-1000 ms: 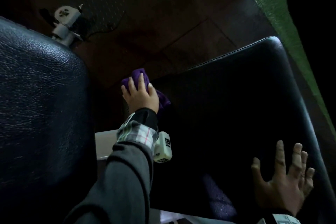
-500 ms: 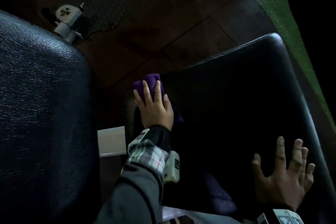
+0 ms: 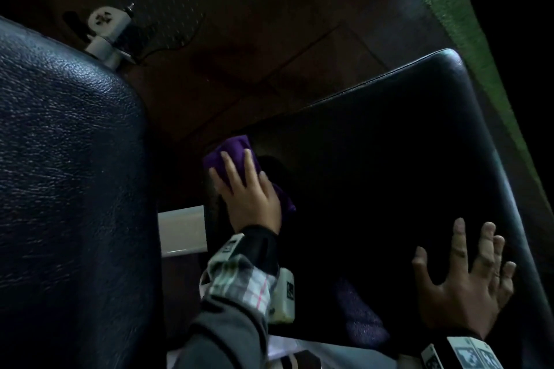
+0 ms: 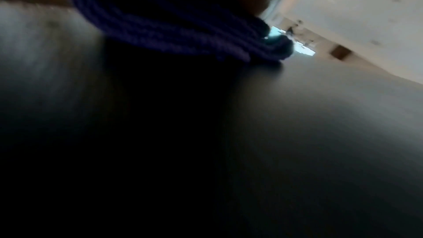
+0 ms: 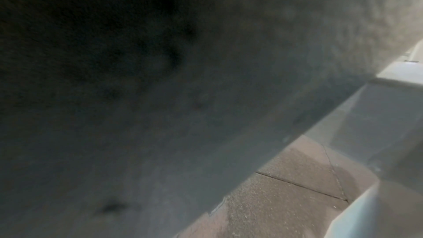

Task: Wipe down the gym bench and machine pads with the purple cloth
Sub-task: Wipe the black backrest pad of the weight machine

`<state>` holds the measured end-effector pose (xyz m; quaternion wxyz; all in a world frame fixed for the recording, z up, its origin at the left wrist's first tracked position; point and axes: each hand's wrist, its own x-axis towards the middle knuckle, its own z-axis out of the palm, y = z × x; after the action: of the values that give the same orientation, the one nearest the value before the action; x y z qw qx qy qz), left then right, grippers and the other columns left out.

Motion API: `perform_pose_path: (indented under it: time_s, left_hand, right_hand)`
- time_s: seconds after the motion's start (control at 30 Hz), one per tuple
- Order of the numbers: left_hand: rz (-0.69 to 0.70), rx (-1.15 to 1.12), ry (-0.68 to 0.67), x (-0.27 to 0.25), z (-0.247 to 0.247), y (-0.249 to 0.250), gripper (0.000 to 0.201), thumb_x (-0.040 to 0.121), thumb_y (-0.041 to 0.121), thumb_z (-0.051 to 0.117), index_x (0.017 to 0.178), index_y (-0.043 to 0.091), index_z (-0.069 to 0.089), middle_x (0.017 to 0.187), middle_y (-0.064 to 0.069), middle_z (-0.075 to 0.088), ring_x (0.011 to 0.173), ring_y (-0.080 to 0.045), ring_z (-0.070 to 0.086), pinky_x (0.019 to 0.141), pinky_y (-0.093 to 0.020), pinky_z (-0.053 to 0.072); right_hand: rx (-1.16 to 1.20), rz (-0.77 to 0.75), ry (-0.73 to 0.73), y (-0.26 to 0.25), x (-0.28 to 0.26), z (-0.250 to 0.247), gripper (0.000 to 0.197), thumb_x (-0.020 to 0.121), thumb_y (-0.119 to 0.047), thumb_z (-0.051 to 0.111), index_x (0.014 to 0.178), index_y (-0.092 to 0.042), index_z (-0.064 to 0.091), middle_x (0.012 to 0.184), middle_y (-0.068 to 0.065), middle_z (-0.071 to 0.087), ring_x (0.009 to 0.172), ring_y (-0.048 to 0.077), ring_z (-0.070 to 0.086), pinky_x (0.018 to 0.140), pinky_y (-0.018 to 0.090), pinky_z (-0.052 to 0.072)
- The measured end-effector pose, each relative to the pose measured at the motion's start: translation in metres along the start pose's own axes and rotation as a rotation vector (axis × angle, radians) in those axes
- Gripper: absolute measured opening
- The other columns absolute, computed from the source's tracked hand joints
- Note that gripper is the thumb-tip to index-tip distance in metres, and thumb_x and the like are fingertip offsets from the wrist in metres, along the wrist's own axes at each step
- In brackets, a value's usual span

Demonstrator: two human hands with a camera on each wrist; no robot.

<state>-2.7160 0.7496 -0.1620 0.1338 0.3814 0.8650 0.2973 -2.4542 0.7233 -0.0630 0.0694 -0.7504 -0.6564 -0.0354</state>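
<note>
The purple cloth (image 3: 236, 153) was pressed flat onto the black seat pad (image 3: 389, 159) by the left hand (image 3: 248, 195), fingers extended. The right hand (image 3: 467, 287) was laid open on the pad, fingers spread, nothing held.

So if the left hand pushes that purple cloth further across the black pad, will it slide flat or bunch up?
Probably bunches: the purple cloth is already crumpled under the left hand, with soft folds in the left wrist view, so it looks floppy. The pad looks smooth and faintly shiny, so it should glide if the fingers keep pressing flat.

Grey sleeve (image 3: 227, 335), plaid cuff (image 3: 236, 281), prob. wrist cam (image 3: 284, 296).
</note>
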Motion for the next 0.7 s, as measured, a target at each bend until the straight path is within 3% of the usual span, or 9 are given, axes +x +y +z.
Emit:
perform_pose_path:
  time_s: [0.1, 0.17, 0.27, 0.43, 0.7]
  left_hand:
    - [0.164, 0.006, -0.052, -0.012, 0.005, 0.018, 0.049, 0.094, 0.033, 0.039, 0.139, 0.016, 0.051, 0.152, -0.020, 0.034, 0.137, -0.054, 0.024, 0.108, -0.059, 0.025]
    - [0.190, -0.007, -0.070, -0.003, 0.008, 0.022, 0.050, 0.094, 0.036, 0.037, 0.140, 0.020, 0.049, 0.154, -0.016, 0.031, 0.140, -0.051, 0.020, 0.110, -0.055, 0.023]
    - [0.132, -0.053, -0.069, 0.023, 0.009, 0.021, 0.052, 0.092, 0.040, 0.037, 0.139, 0.023, 0.051, 0.154, -0.014, 0.032, 0.141, -0.049, 0.019, 0.114, -0.050, 0.019]
    - [-0.054, -0.067, -0.049, 0.050, 0.006, 0.004, 0.054, 0.090, 0.041, 0.038, 0.139, 0.022, 0.052, 0.153, -0.018, 0.032, 0.139, -0.050, 0.021, 0.114, -0.052, 0.019]
    - [-0.184, -0.041, 0.030, -0.014, -0.006, -0.021, 0.056, 0.092, 0.039, 0.034, 0.141, 0.016, 0.049, 0.153, -0.023, 0.029, 0.136, -0.055, 0.024, 0.108, -0.060, 0.026]
  right_hand:
    - [-0.002, -0.003, -0.015, 0.001, 0.000, 0.000, 0.076, 0.078, -0.058, 0.036, 0.146, -0.023, 0.030, 0.157, 0.008, 0.012, 0.144, 0.027, 0.011, 0.115, 0.047, 0.005]
    - [0.001, 0.000, -0.011, 0.000, 0.000, 0.000, 0.076, 0.078, -0.058, 0.036, 0.146, -0.023, 0.030, 0.157, 0.008, 0.013, 0.144, 0.026, 0.011, 0.115, 0.047, 0.005]
    - [0.005, -0.002, 0.002, 0.000, 0.000, 0.000, 0.076, 0.078, -0.057, 0.036, 0.145, -0.022, 0.032, 0.157, 0.008, 0.014, 0.144, 0.027, 0.013, 0.115, 0.048, 0.006]
    - [0.006, 0.001, -0.001, 0.000, -0.001, 0.000, 0.076, 0.079, -0.057, 0.036, 0.146, -0.022, 0.031, 0.157, 0.007, 0.013, 0.145, 0.026, 0.012, 0.115, 0.050, 0.008]
    - [-0.003, 0.012, -0.010, 0.002, -0.001, 0.001, 0.076, 0.079, -0.058, 0.036, 0.146, -0.023, 0.030, 0.157, 0.006, 0.011, 0.145, 0.023, 0.009, 0.116, 0.048, 0.007]
